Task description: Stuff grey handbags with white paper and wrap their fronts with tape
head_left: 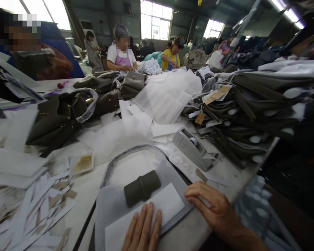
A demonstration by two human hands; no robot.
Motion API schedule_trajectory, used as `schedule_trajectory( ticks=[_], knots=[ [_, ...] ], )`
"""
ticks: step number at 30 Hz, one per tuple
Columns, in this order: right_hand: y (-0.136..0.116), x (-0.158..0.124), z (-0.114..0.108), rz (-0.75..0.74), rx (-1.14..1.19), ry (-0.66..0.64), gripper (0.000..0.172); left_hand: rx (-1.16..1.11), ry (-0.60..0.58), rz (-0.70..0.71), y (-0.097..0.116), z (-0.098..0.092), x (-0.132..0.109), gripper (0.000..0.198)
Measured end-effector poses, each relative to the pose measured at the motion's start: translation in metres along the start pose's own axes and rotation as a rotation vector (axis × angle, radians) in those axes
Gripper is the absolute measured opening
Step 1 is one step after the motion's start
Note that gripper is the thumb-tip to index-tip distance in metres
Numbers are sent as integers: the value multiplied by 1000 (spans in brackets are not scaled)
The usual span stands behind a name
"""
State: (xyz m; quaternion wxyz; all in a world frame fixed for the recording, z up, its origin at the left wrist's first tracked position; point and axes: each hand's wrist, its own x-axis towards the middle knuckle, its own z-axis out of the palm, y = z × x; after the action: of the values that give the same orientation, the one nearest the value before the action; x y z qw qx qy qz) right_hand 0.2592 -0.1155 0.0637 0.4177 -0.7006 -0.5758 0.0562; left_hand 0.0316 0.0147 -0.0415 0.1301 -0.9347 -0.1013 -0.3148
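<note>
Hands and bag at a worktable, head view. The left hand is lying palm down at the near edge, its fingers extended and slightly spread, with the fingertips resting flat on a white sheet; they are pinching nothing. The right hand is curling at the right edge of the grey-covered bag, thumb and forefinger drawn close together there; whether they are pinching the edge, one cannot tell. The bag is lying flat at near centre, its wrapped handle arching toward the far side. The white sheet is slanting across its near part, just beside a dark olive tab bearing a raised band. Beyond the right hand, a grey tape dispenser is standing on the table; farther right, a pile of olive bags is rising. Paper strips are lying at near left, with a shallow dish sitting just beyond them. At the far side, a person in a purple apron is facing the table
</note>
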Motion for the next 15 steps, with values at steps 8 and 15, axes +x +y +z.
schedule_trajectory(
  ticks=[8,15],
  knots=[
    [89,-140,-100,848,-279,508,39,-153,-143,12,-2,-21,11,60],
    [169,-265,-110,1000,-422,406,43,-104,-132,36,-2,-22,13,51]
  ],
)
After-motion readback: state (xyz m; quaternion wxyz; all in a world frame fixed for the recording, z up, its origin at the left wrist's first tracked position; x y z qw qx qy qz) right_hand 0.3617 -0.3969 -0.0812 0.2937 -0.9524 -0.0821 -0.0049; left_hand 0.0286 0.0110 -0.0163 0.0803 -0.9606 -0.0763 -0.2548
